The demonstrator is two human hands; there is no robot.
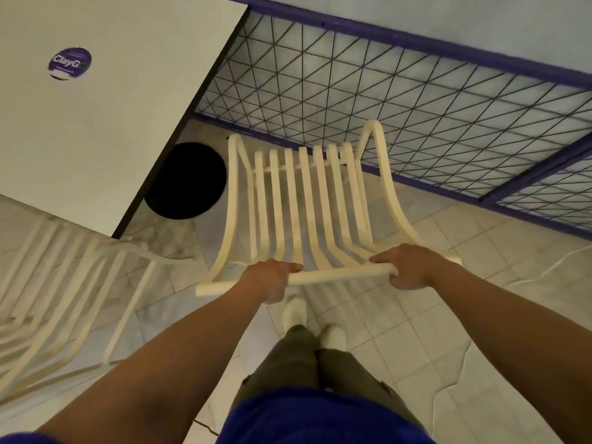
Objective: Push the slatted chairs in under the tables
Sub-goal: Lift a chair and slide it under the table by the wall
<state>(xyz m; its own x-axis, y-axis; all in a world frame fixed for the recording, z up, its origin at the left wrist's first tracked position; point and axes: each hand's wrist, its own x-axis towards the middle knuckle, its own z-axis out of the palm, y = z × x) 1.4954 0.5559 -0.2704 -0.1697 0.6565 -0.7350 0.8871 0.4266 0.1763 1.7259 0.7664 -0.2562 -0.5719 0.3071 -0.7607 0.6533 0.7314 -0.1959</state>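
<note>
Both hands wrap the top rail of the cream slatted chair (307,200): left hand (267,278) curled closed around the rail left of centre, right hand (408,267) clamped on it near the right end. The chair stands on tiled floor (416,331), just right of the white table (105,123), not under it. The table's black round base (187,181) lies beside the seat's left front. A purple-framed wire fence (384,100) runs close beyond the seat's front edge. A second slatted chair (64,283) stands at left, near the table corner.
</note>
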